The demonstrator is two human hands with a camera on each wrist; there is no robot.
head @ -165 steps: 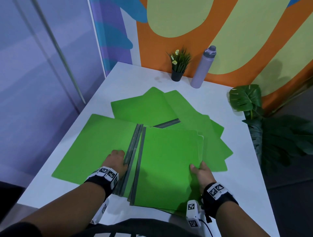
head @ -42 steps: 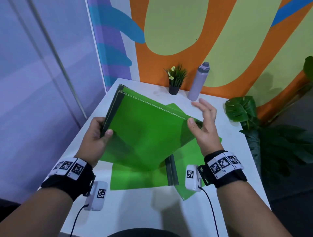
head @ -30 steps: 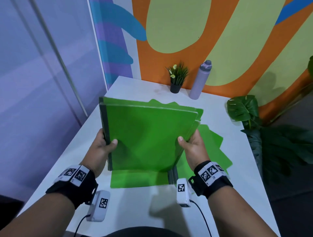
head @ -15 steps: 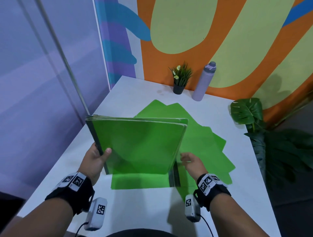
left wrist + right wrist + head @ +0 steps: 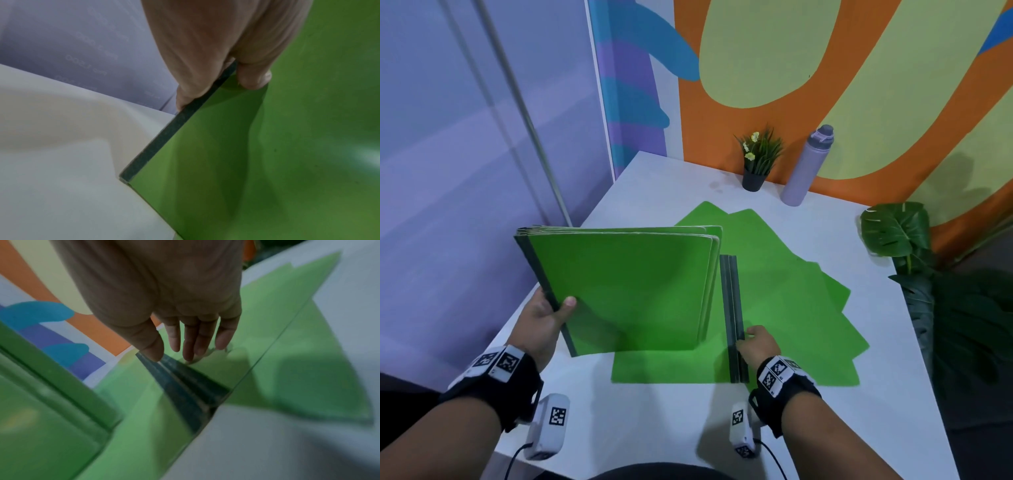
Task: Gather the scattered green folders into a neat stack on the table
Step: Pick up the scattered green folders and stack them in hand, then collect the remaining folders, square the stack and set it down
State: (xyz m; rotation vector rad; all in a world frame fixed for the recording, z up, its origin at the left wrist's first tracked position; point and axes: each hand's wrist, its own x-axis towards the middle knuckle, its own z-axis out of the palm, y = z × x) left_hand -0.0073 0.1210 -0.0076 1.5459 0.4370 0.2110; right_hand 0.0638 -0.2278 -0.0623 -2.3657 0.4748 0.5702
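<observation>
A bundle of several green folders (image 5: pixel 626 291) with dark spines stands tilted above the white table (image 5: pixel 654 421). My left hand (image 5: pixel 544 318) grips it by the dark spine edge (image 5: pixel 180 120), thumb on the front cover. More green folders (image 5: pixel 791 301) lie fanned out flat on the table behind and to the right. One lies open with its dark spine (image 5: pixel 732 318) facing up. My right hand (image 5: pixel 755 344) rests on that spine (image 5: pixel 185 382), fingers (image 5: pixel 199 344) straight and touching the green cover beside it.
A small potted plant (image 5: pixel 758 161) and a lilac bottle (image 5: pixel 806 166) stand at the table's far edge against the painted wall. A big leafy plant (image 5: pixel 900 233) stands off the right edge. A purple wall runs along the left.
My right hand let go of the held bundle and dropped onto the spine of the folder on the table. The left hand alone now holds the bundle, shifted left and lower.
</observation>
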